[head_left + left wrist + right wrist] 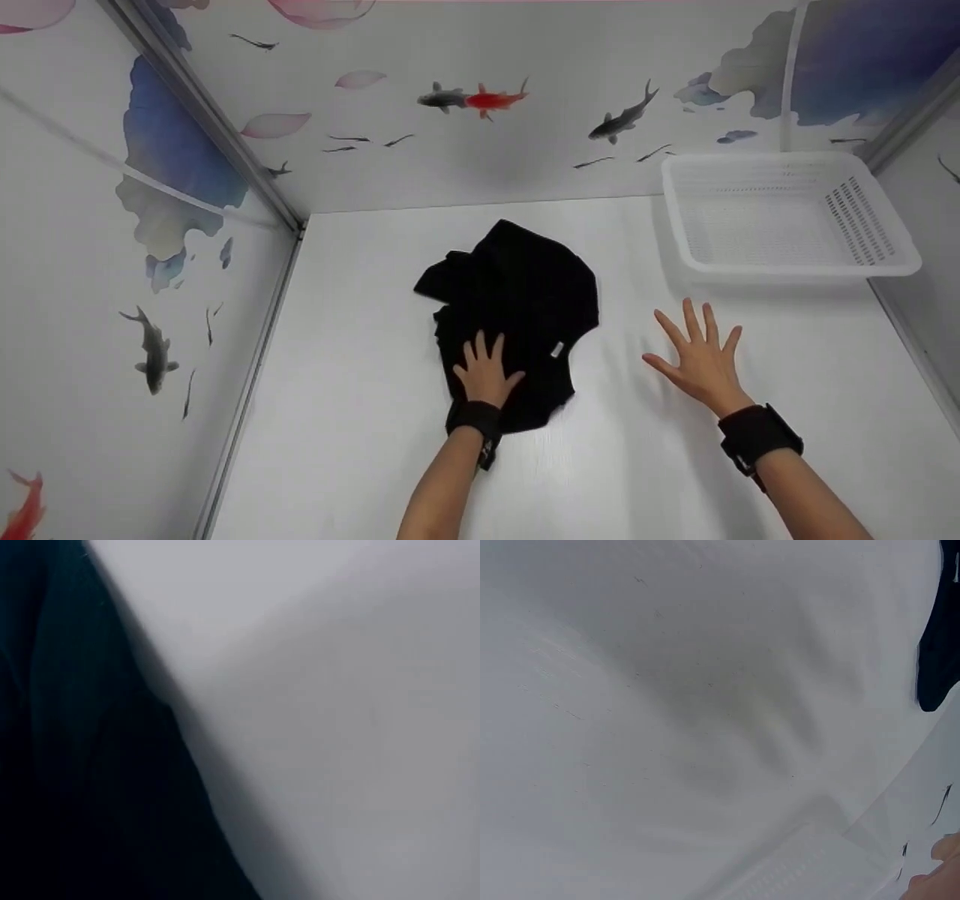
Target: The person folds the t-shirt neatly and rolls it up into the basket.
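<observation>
A black cloth garment (pixel 525 292) lies crumpled on the white table, with a small white tag (pixel 557 350) near its right edge. My left hand (pixel 486 375) rests on its lower part, fingers spread and straight. The left wrist view shows only dark fabric (pixel 97 765) beside the white surface; the hand itself is out of that view. To the right of the garment, my right hand (pixel 703 367) hovers over the table with fingers spread, holding nothing. In the right wrist view, fingertips (pixel 939 877) show at the lower right corner, and an edge of the garment (pixel 939 667) at the upper right.
A white plastic basket (pixel 780 266) with perforated sides stands at the back right of the table (pixel 337 375), beyond my right hand. Panels (pixel 525 165) printed with fish and petals enclose the table at the back, left and right.
</observation>
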The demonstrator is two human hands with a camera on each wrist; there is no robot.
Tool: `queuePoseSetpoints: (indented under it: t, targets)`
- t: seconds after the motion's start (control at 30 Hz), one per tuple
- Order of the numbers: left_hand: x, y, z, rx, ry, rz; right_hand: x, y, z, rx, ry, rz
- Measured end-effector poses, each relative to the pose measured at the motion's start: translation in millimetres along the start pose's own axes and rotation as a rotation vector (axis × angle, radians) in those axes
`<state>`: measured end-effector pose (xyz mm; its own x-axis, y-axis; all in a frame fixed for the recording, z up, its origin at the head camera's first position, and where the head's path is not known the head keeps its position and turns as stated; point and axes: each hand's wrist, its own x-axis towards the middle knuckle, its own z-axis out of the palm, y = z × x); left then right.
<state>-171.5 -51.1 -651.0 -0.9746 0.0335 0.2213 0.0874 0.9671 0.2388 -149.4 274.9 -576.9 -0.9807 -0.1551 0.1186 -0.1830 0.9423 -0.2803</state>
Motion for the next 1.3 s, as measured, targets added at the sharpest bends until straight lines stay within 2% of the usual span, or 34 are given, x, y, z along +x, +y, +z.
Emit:
queuePoseSetpoints:
  t: [0.3,0.47,0.57,0.63,0.73,0.83,0.93,1.07,1.17,1.27,1.3]
  targets:
    - [-17.8,42.1,0.1,-0.05,-0.043,0.085,-6.9,6.1,4.8,0.013,-0.008,0.008]
    - [-24.7,54.6,-5.4,-0.066,-0.068,0.153,-6.1,11.2,7.8,0.023,-0.023,0.025]
    - [-23.7,52.0,-16.4,-0.103,-0.125,0.197,-5.2,14.7,9.0,0.032,-0.03,0.039]
    - [-19.6,44.5,-25.8,-0.147,-0.179,0.23,-4.1,16.5,9.6,0.038,-0.028,0.046]
    - [-9.0,26.5,-39.6,-0.284,-0.255,0.28,-1.7,18.7,10.4,0.042,-0.023,0.063]
    - [5.8,4.3,-47.5,-0.423,-0.267,0.291,3.4,19.5,11.2,0.037,-0.034,0.088]
    - [24.8,-16.6,-49.7,-0.475,-0.19,0.247,12.6,18.3,13.1,0.043,-0.053,0.115]
    - [50.9,-36.0,-45.4,-0.434,-0.068,0.129,26.1,14.6,15.8,0.093,-0.085,0.157]
    - [68.6,-46.6,-40.0,-0.434,-0.076,-0.002,34.5,11.0,17.7,0.173,-0.099,0.204]
    - [84.5,-66.6,-16.8,-0.449,-0.106,-0.115,40.4,8.4,20.4,0.263,-0.106,0.255]
    - [90.7,-78.3,4.5,-0.43,-0.096,-0.137,41.7,7.8,21.3,0.292,-0.111,0.272]
